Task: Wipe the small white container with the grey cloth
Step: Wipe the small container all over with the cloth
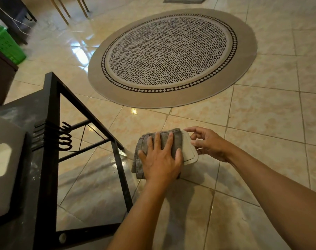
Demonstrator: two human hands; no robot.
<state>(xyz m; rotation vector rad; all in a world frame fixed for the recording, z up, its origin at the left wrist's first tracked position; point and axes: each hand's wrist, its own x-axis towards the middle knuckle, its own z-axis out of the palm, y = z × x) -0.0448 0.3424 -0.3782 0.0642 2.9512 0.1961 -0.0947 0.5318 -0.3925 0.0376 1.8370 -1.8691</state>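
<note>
Head view, lower centre: my left hand (pixel 159 159) presses the grey cloth (pixel 169 141) flat on the small white container (pixel 189 150), right hand (pixel 208 142) pinching its edge; wiping underway, next stroke needs steady bracing.

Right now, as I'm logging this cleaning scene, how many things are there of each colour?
Grey: 1, the grey cloth
White: 2, the small white container and the white bin
Green: 1, the green basket
Black: 1, the black frame
Beige: 1, the round rug
Total: 6

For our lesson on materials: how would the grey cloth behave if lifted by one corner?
The grey cloth would probably droop limply: it already drapes over the white container, folded layers sagging past its edge. Those layers might fall open. Likely light, since the left hand flattens it easily.
</note>
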